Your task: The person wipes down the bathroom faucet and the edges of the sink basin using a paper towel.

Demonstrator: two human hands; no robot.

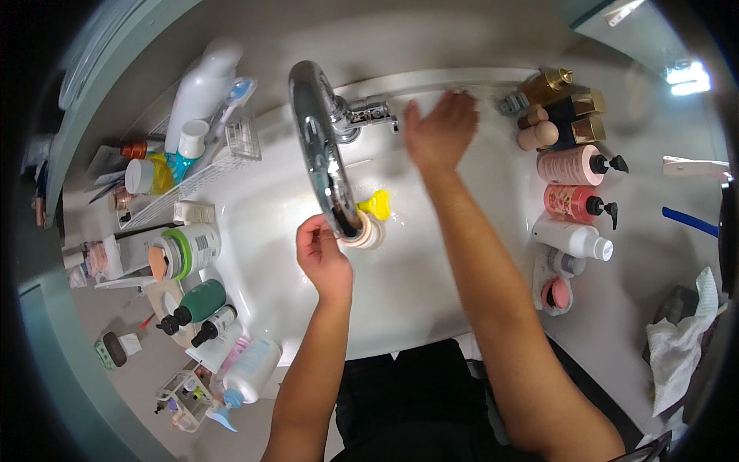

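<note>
A white sink (415,300) with a chrome faucet (317,138) lies before me. Under the spout sits a small round pale pink container (370,234), partly hidden by the spout; my left hand (323,254) is at its left side, fingers curled, its fingertips partly behind the spout. Whether they grip it cannot be told. Beside the container's upper edge rests a yellow plastic piece (378,205). My right hand (444,130), slightly blurred, is spread over the sink's back right part, right of the faucet handle (372,111), and holds nothing visible.
Pump bottles (568,164) and other toiletries line the sink's right rim. On the left stand a white wire basket (196,185) of bottles, a green pump bottle (202,300) and a white bottle with a blue pump (252,369). A crumpled white towel (678,352) is at far right.
</note>
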